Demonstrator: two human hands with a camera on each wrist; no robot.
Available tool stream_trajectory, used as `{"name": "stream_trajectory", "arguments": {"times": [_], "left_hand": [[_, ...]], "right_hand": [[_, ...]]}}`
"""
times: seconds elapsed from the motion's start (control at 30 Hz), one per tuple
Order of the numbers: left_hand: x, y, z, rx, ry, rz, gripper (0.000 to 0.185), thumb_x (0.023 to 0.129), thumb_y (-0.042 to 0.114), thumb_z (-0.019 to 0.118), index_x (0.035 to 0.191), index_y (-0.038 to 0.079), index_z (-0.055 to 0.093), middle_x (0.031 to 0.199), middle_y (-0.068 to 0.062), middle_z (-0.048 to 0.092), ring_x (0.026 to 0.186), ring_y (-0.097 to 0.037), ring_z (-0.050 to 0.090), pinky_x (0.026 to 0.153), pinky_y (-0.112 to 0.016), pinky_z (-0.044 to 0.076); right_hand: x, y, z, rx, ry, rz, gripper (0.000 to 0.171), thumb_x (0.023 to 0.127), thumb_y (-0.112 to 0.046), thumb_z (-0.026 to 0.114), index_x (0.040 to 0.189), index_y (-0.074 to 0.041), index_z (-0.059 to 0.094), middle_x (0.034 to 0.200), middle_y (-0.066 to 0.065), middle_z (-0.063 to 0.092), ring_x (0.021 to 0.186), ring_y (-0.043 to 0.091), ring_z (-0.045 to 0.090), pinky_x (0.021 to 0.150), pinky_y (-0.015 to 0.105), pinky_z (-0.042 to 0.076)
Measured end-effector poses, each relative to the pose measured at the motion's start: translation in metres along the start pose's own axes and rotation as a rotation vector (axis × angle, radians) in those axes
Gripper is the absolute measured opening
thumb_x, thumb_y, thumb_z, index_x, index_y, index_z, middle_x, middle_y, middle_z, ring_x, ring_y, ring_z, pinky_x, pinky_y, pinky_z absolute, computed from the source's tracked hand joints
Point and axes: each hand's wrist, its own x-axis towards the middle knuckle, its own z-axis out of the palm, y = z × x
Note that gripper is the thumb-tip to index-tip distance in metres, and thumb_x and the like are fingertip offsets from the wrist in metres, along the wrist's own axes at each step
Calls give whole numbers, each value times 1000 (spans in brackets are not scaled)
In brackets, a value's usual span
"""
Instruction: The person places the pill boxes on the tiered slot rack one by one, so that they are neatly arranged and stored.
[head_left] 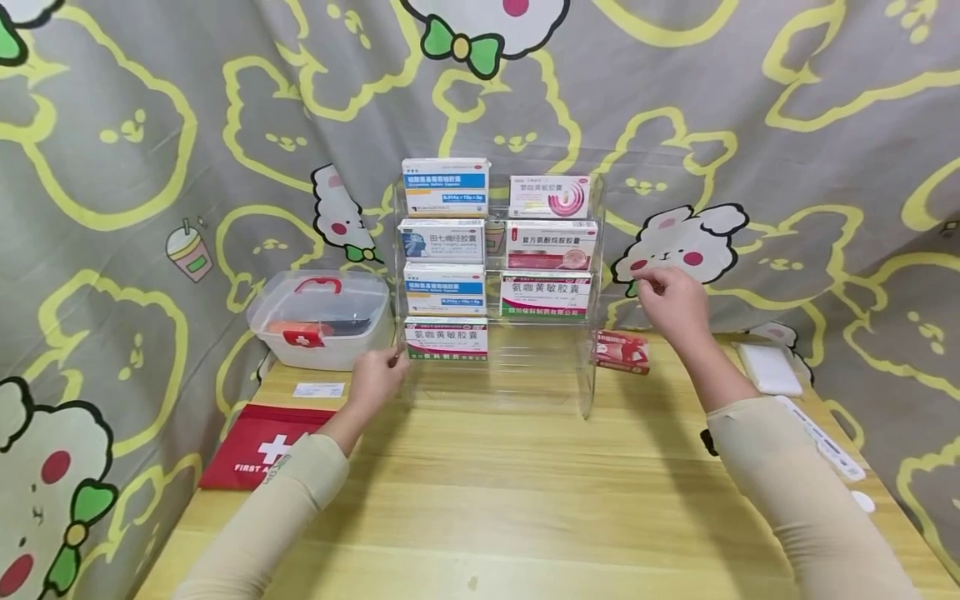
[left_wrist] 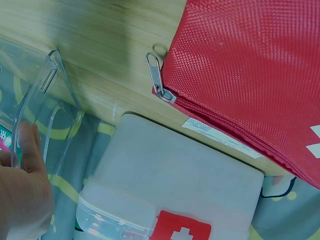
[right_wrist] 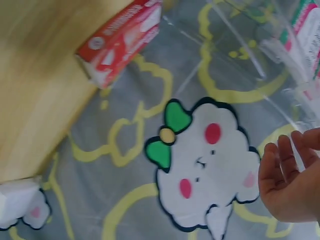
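A clear plastic tiered rack (head_left: 525, 367) stands on the table with medicine boxes in two columns. My left hand (head_left: 377, 379) pinches the rack's left side panel (left_wrist: 30, 100) low down, fingers on both faces of it. Beside the hand, a white, red and green medicine box (head_left: 446, 340) sits on the bottom tier, left column. The right column holds three boxes, the lowest a similar box (head_left: 544, 297) one tier higher; the tier under it is bare. My right hand (head_left: 675, 304) hovers right of the rack, fingers loosely curled with nothing between them.
Left of the rack are a translucent first-aid case (head_left: 330, 346), a small white paper (head_left: 318, 390) and a red first-aid pouch (head_left: 251, 446). On the right lie a red box (head_left: 622, 352), a white pack (head_left: 770, 369) and a white strip (head_left: 821, 437). A patterned curtain (head_left: 675, 75) hangs behind.
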Motion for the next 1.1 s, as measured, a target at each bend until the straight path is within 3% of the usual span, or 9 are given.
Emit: {"name": "stream_trajectory", "arguments": {"times": [0.17,0.4,0.5,0.63,0.73,0.97,1.1], "left_hand": [[2,0,1,15,3,20,26,88,16,56,107,5,71,65,-6,62,57,-16,50,48,-26,43],[3,-2,2,9,10,10,25,88,15,55,104,5,72,64,-6,62,54,-15,49,46,-26,43],[2,-3,2,-1,10,4,26,88,15,55,106,5,71,64,-6,63,53,-15,49,46,-26,43],[1,-3,1,-11,17,-2,26,88,15,56,107,5,71,63,-6,62,51,-14,47,44,-26,41],[1,-3,1,2,28,13,26,87,15,57,106,4,71,65,-7,63,52,-14,47,45,-25,41],[1,-5,3,6,32,17,26,87,14,57,106,4,71,68,-8,65,54,-15,49,45,-25,42],[2,-5,3,9,33,23,26,87,14,56,105,4,72,68,-7,65,56,-15,50,46,-25,42]], "right_hand": [[-6,25,8,-30,-79,92,36,92,-24,43,110,-4,67,105,18,61,93,32,54,77,46,40],[-10,58,31,-124,-267,182,41,91,-25,44,123,-4,60,115,22,61,101,40,55,76,49,45],[-10,70,40,-155,-375,212,53,91,-28,47,137,-1,45,122,26,56,106,45,52,79,53,45],[-10,84,49,-124,-528,263,74,93,-34,47,147,5,15,141,35,30,124,54,32,97,62,32],[-11,97,58,-112,-593,237,78,94,-34,46,146,8,6,145,38,15,129,56,19,104,63,20],[-23,120,76,-138,-631,68,81,89,-25,56,142,16,12,138,39,30,125,53,31,104,61,25],[-26,125,81,-110,-667,50,95,82,-29,66,143,14,9,144,41,15,131,55,17,106,62,17]]}}
